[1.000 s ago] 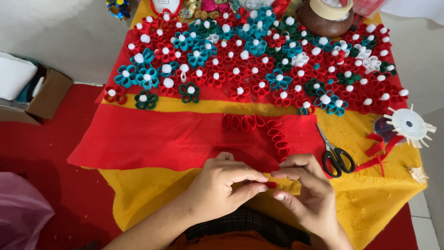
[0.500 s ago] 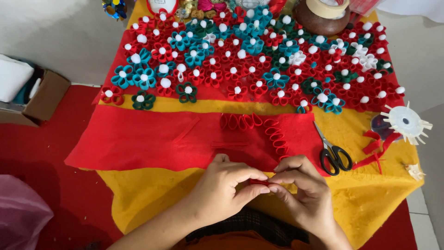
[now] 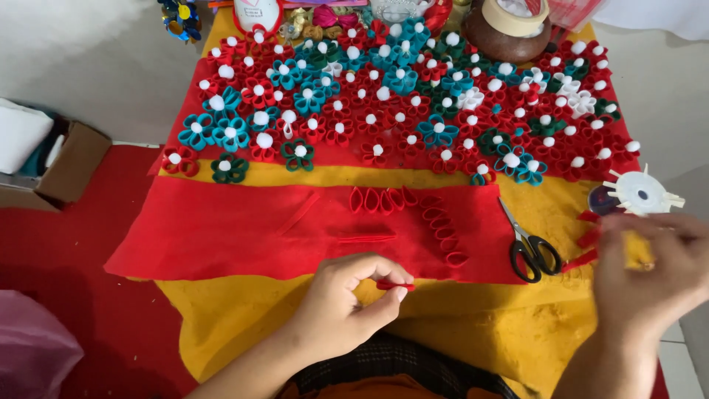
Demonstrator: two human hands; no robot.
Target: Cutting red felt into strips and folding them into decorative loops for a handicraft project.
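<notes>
1. Far out past my left hand (image 3: 336, 310) an open brown cardboard box (image 3: 70, 164) sits on the red floor, with a white block resting in it.
2. Well ahead of both hands, at the far edge of the worktop (image 3: 473, 332), a round brown pot (image 3: 502, 37) carries a roll of pale tape (image 3: 526, 15) on top.
3. My left hand is closed in a pinch, thumb and forefinger grasping a small red felt strip (image 3: 394, 285) just above the yellow cloth.
4. My right hand (image 3: 653, 273) is well apart from that strip, off to the right and blurred; its fingers curl near loose red felt scraps (image 3: 591, 240), but I cannot tell whether it grips anything.
5. Black-handled scissors (image 3: 528, 247) lie between my hands, nearer the right one.
6. Just beyond my left hand a row of folded red felt loops (image 3: 421, 210) lies on the red felt sheet (image 3: 207, 229).
7. A white spoked plastic wheel (image 3: 641, 193) sits just beyond my right hand.
8. Further ahead, red, teal, green and white felt flowers (image 3: 384, 96) with white pompom centres cover the worktop.
</notes>
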